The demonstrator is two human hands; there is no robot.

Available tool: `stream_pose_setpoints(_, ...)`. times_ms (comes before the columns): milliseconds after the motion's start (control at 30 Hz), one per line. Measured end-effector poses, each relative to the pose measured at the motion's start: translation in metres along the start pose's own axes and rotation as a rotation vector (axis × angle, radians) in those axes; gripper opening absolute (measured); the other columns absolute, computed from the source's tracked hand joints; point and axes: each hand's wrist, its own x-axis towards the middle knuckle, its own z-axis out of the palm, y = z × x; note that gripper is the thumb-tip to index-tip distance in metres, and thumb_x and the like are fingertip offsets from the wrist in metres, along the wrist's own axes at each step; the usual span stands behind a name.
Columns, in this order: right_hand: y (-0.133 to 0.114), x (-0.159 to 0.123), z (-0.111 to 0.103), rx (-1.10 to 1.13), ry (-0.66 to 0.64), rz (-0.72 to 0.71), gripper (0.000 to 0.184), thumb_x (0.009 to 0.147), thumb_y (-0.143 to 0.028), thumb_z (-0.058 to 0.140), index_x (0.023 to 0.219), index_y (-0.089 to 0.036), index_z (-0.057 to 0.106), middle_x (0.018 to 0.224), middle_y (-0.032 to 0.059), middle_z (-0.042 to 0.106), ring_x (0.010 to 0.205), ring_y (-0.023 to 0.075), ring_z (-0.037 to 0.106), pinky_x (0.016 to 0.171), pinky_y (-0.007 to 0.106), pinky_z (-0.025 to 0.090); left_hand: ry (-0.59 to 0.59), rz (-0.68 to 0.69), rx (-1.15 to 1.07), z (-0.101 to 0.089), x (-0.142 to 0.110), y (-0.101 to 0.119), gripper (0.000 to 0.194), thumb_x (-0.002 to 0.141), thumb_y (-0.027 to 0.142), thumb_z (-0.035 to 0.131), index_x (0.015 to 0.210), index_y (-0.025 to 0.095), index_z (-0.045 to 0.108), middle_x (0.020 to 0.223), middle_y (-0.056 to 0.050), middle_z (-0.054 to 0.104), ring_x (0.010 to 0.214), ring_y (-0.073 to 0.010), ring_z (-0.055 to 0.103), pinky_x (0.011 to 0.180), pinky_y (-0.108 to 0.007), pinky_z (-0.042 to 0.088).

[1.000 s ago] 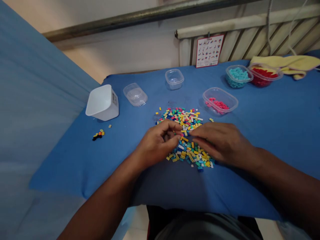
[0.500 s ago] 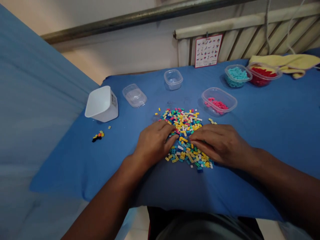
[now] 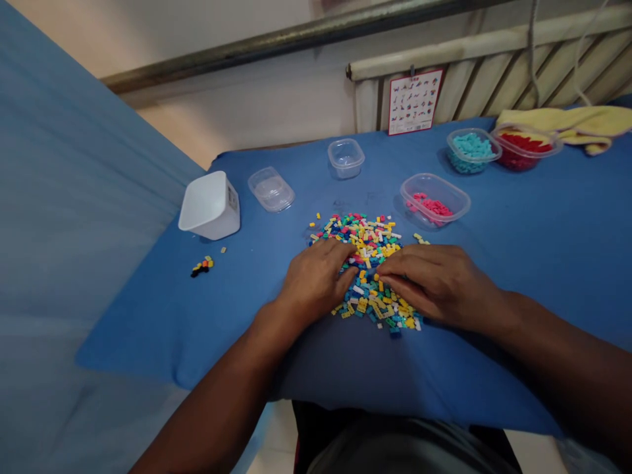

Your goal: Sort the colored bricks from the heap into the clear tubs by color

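Note:
A loose pile of small toy building bricks [image 3: 368, 303] in yellow, blue, green, white and pink lies on the blue cloth. My left hand [image 3: 318, 276] rests on the pile's left side, its fingers bent and the thumb apart from the index finger, with pink bricks showing near the gap. On the pile's right side, my right hand [image 3: 434, 280] has thumb and fingers pressed together. A yellow brick [image 3: 377, 277] shows right at its fingertips; whether they grip it is unclear. Beyond the pile stands a clear tub [image 3: 459, 207] with pink bricks in it.
Turquoise pieces fill one tub [image 3: 451, 148], red pieces another tub [image 3: 555, 148]. A small clear tub [image 3: 346, 172], a clear lid [image 3: 271, 191] and a white container [image 3: 222, 220] stand left. Nearby lies a black, orange and yellow brick cluster [image 3: 202, 266]. A yellow cloth [image 3: 567, 122] lies back right.
The view has shifted slightly, moving the scene a little to the right. My left hand stays over the pile; my right fingertips stay at its middle, where a yellow brick now shows beside them.

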Motion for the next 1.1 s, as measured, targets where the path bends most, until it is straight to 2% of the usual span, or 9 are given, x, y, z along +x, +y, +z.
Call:
stream_pose_setpoints(167,0.003,-0.001,0.001,-0.001,-0.036,0.029,0.011,0.111,-0.024,0.065,0.119,-0.022,0.074,0.107,0.0056,0.084,0.096,0.0241,0.08,0.084,0.038,0.062,0.01,0.037,-0.028,0.0,0.0,-0.002,0.026,0.105,0.029,0.068,0.128,0.017,0.073,0.121,-0.01,0.079,0.113,-0.03,0.073,0.099,-0.045,0.058)
stream_pose_setpoints(400,0.01,-0.002,0.009,-0.017,-0.107,0.088,0.012,0.113,-0.026,0.063,0.118,-0.02,0.073,0.107,0.0078,0.082,0.096,0.0248,0.078,0.084,0.039,0.059,0.014,0.107,-0.028,0.0,0.0,-0.007,0.031,0.102,0.015,0.056,0.127,0.019,0.075,0.119,-0.009,0.077,0.112,-0.0275,0.072,0.099,-0.043,0.057)
stream_pose_setpoints(600,0.007,0.004,0.018,-0.024,-0.111,0.133,0.011,0.113,-0.025,0.062,0.114,-0.021,0.072,0.105,0.0068,0.082,0.096,0.0255,0.077,0.083,0.038,0.057,-0.018,0.117,-0.021,0.001,0.001,-0.003,0.021,0.108,0.024,0.057,0.114,0.018,0.076,0.108,-0.008,0.076,0.102,-0.0253,0.07,0.09,-0.039,0.055)
stream_pose_setpoints(867,0.01,0.009,0.028,-0.02,-0.175,0.177,0.011,0.111,-0.024,0.063,0.113,-0.021,0.074,0.107,0.0072,0.082,0.099,0.0269,0.076,0.086,0.04,0.056,-0.058,0.116,-0.021,0.0,0.002,0.002,0.025,0.111,0.026,0.056,0.124,0.021,0.076,0.108,-0.008,0.075,0.102,-0.0243,0.069,0.089,-0.038,0.053)
stream_pose_setpoints(1100,0.014,0.008,0.027,0.069,-0.181,0.149,0.008,0.107,-0.019,0.065,0.109,-0.023,0.072,0.099,0.0051,0.079,0.093,0.0237,0.072,0.083,0.036,0.052,-0.091,0.06,-0.081,-0.002,0.002,0.001,0.016,0.107,0.032,0.068,0.112,0.017,0.073,0.107,-0.007,0.076,0.098,-0.0252,0.068,0.084,-0.038,0.051)
